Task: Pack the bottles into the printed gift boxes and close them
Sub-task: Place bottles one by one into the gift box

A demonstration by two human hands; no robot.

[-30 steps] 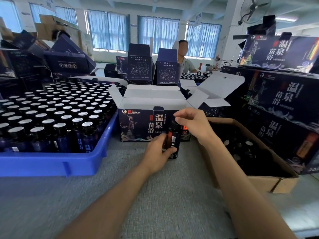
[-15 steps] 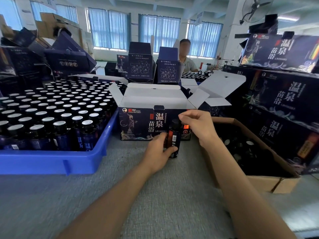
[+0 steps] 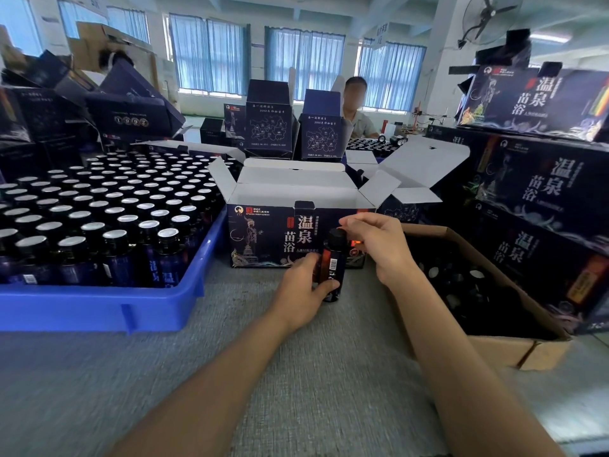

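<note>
Holding the bottle (image 3: pixel 333 265) upright, your left hand (image 3: pixel 301 286) wraps fingers and thumb round its lower body, while your right hand (image 3: pixel 379 245) curls over the black cap; whether it actually pinches the cap, I cannot tell. The open gift box (image 3: pixel 263 232) stands just behind your grip, flaps up. Lift too low and the bottle's base may catch the front wall; a loose hold could drop it onto the table (image 3: pixel 230 374) or into the cardboard box (image 3: pixel 494 346) right of your grip.

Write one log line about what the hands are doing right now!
left hand: grips bottle, upright | right hand: curled by the cap | gift box: flaps open | step: bottle not yet boxed
</note>
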